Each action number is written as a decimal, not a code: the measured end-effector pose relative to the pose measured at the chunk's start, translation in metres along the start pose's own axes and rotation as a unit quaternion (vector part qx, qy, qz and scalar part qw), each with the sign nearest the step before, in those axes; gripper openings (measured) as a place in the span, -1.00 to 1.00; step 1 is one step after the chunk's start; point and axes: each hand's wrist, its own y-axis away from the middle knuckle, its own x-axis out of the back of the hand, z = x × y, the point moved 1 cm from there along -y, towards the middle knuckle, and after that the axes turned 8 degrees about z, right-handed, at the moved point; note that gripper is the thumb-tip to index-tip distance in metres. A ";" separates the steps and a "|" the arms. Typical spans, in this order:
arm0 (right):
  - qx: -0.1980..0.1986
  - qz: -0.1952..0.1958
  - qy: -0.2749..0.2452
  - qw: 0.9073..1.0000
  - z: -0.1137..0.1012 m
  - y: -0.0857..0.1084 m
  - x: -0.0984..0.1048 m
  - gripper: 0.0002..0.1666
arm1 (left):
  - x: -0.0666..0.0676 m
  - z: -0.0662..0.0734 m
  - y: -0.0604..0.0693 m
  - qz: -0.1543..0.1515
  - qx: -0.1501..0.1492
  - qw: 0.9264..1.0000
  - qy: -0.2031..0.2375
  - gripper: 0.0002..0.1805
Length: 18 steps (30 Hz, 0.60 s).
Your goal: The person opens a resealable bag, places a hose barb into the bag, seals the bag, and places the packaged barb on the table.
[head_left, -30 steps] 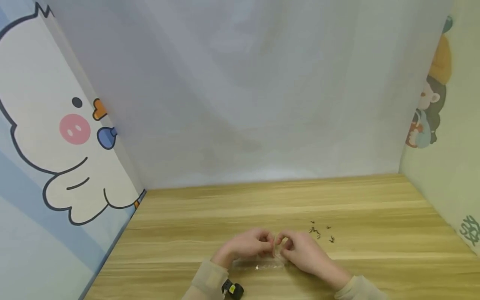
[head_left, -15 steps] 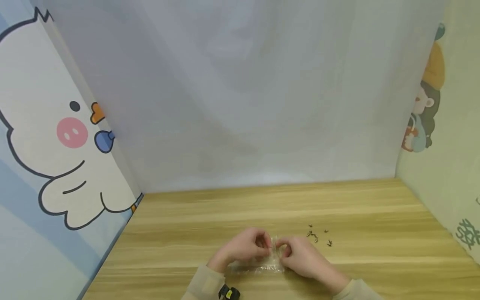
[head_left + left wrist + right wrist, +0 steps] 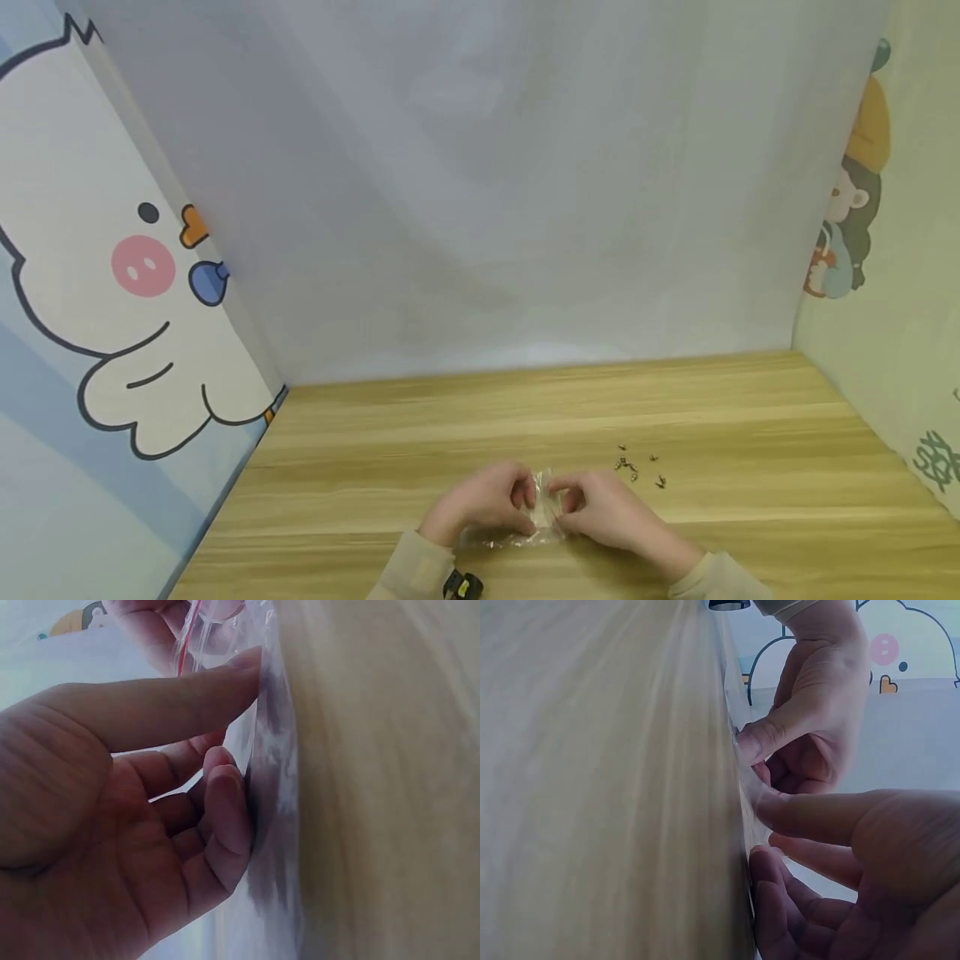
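Note:
A clear plastic zip bag (image 3: 517, 540) lies on the wooden table between my two hands. My left hand (image 3: 486, 504) grips its left side, and in the left wrist view the thumb presses on the film (image 3: 279, 802) with the fingers curled. A red zip line (image 3: 186, 637) runs along the bag's mouth. Opposite, my right hand (image 3: 611, 512) pinches the bag near that mouth with thumb and forefinger. In the right wrist view the bag is nearly edge-on, so the exact pinch is partly hidden. Whether anything lies inside the bag, I cannot tell.
Several small dark metal pieces (image 3: 628, 465) lie scattered beyond my right hand, too small to identify. A black device with a yellow mark (image 3: 463, 586) is beside my left sleeve. A grey-white sheet (image 3: 525, 208) rises behind the table (image 3: 375, 417), with printed walls at both sides.
Both hands stay at the bag. My left thumb has moved down and away from the forefinger, and more of the bag's mouth shows between the hands.

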 end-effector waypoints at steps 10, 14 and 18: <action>0.013 -0.013 0.013 1.000 -0.001 0.000 0.002 -0.18 | 0.000 0.009 0.001 -0.022 0.023 0.999 -0.027 -0.57; 0.011 -0.011 0.008 1.000 -0.001 0.000 0.001 -0.39 | 0.001 0.008 0.002 -0.027 0.017 0.999 -0.019 -0.58; 0.005 -0.016 0.004 1.000 -0.001 0.000 0.000 -0.50 | 0.002 0.004 0.002 -0.026 0.003 1.000 -0.015 -0.69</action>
